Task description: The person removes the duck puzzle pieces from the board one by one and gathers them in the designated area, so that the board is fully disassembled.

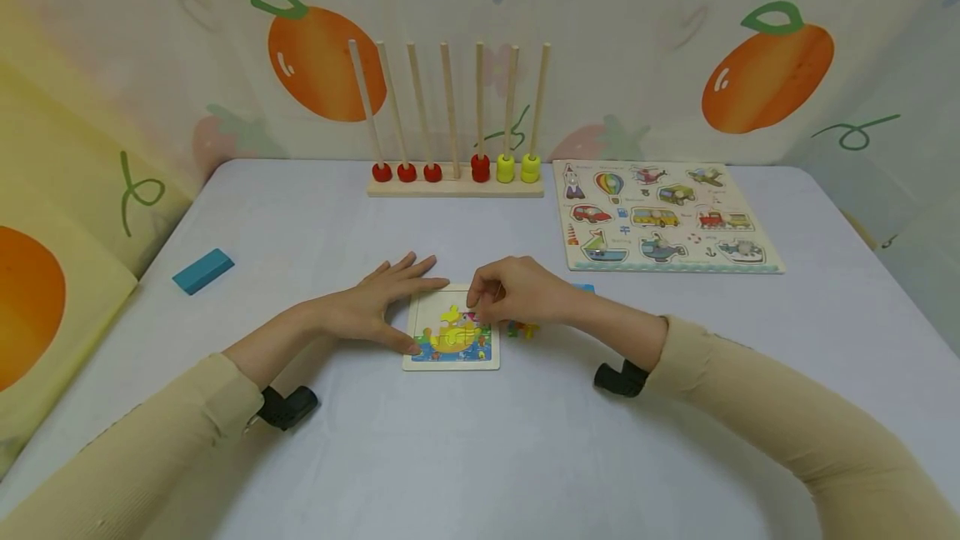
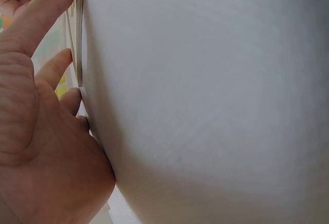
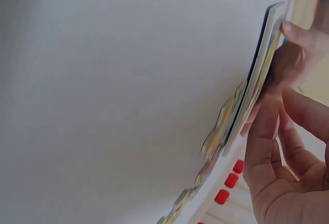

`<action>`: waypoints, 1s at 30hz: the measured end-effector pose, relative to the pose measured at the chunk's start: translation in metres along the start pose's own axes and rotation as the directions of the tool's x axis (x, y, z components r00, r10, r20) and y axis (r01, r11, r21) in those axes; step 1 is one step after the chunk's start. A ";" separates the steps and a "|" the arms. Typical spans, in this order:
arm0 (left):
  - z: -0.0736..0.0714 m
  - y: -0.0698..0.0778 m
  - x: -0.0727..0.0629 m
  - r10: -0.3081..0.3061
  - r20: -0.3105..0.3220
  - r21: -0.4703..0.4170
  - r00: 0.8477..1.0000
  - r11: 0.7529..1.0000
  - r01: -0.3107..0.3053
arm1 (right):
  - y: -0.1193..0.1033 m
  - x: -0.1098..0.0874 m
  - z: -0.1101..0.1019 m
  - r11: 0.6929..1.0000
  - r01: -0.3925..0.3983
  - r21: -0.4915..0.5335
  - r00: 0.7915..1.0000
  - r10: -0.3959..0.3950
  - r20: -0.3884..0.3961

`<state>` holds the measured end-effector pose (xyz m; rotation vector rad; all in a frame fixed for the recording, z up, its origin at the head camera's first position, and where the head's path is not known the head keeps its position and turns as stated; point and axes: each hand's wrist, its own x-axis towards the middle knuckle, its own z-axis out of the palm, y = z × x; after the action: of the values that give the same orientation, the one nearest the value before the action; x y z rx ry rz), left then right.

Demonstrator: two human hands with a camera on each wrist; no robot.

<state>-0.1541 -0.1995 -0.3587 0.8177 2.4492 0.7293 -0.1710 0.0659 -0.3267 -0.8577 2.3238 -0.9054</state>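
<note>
A small square jigsaw puzzle (image 1: 452,363) lies in a pale frame on the table, with a yellow duck over blue water across its lower part; the upper part is bare board. My left hand (image 1: 360,307) rests at its left side with fingers spread, the thumb on the lower left corner and a fingertip at the top edge. Over the right side my right hand (image 1: 517,294) has its thumb and forefinger brought together; whether a piece is between them is hidden. Several loose puzzle pieces (image 1: 522,329) lie beside the frame, partly under that hand.
Behind stands a wooden peg rack (image 1: 456,188) with red and yellow beads. A vehicle picture board (image 1: 671,219) lies at the back right. A blue block (image 1: 203,271) sits on the left, and a bit of something blue (image 1: 583,287) shows behind the right wrist.
</note>
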 end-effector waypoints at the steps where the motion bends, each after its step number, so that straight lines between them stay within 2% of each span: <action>1: 0.000 0.000 0.000 0.000 0.000 0.000 1.000 1.000 0.000 | -0.001 0.001 0.001 1.000 0.004 -0.001 1.000 -0.004 0.003; 13: 0.000 -0.002 0.000 0.022 -0.008 -0.007 1.000 1.000 -0.022 | -0.012 0.009 0.010 0.999 0.015 -0.029 0.999 -0.014 0.038; 30: -0.002 0.000 0.000 0.032 -0.006 -0.026 0.999 0.999 -0.033 | -0.015 0.012 0.019 0.999 -0.011 -0.051 0.998 0.014 0.061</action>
<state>-0.1549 -0.2006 -0.3576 0.8484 2.4313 0.7750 -0.1616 0.0405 -0.3309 -0.8787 2.3057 -0.8073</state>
